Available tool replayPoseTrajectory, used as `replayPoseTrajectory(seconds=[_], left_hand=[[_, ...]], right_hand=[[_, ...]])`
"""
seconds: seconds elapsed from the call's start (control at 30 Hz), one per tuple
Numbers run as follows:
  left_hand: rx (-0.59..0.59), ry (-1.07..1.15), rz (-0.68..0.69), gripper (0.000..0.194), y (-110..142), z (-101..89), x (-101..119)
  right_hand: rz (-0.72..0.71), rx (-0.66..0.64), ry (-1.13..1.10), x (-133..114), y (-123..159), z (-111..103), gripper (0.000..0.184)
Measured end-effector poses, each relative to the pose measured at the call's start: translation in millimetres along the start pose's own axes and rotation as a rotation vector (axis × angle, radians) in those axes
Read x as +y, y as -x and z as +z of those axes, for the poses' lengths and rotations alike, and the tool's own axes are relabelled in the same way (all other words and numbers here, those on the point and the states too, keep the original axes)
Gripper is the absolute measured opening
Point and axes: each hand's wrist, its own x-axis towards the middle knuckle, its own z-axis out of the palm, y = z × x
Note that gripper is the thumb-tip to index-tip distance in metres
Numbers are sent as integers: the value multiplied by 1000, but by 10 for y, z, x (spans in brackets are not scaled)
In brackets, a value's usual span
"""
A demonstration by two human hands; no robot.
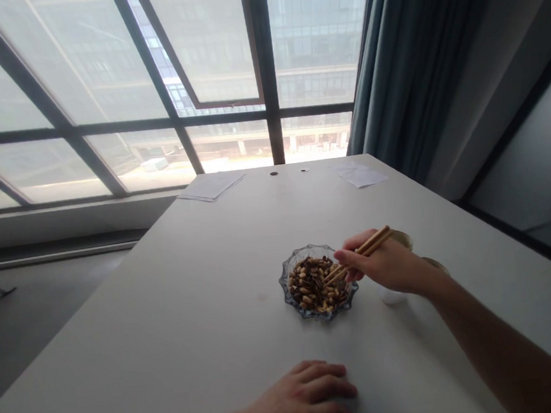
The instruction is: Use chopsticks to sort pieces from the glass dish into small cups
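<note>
My right hand (383, 264) is closed around a pair of wooden chopsticks (374, 242). Their tips reach down into a scalloped glass bowl (289, 301), among a mix of pale nuts, which look like peanuts, and dark seeds (312, 281). Whether the tips pinch a piece is too small to tell. My left hand (313, 394) lies palm down on the white table, nearer to me than the bowl, fingers stretched out and holding nothing. Partly hidden behind my right hand and wrist are two round containers, one with a greenish-gold rim (402, 240), and a small white object (391, 295).
The white table (191, 292) runs away toward a large window. Sheets of paper lie at its far left (212, 186) and a crumpled-looking sheet (361, 174) at the far right. A round dark hole (273, 173) sits near the far edge. A blue-grey curtain (403, 71) hangs at right.
</note>
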Motion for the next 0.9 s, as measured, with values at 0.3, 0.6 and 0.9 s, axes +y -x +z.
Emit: replayPoseTrajectory(seconds=[0.3, 0.6, 0.9], left_hand=[[13, 11, 4, 16, -1, 2, 4], [-12, -6, 11, 17, 6, 5, -5], [-8, 10, 13, 18, 0, 9, -6]], right_hand=[[-42, 78, -101, 29, -51, 78, 42], [38, 80, 21, 11, -31, 72, 42], [38, 119, -118, 26, -69, 140, 41]])
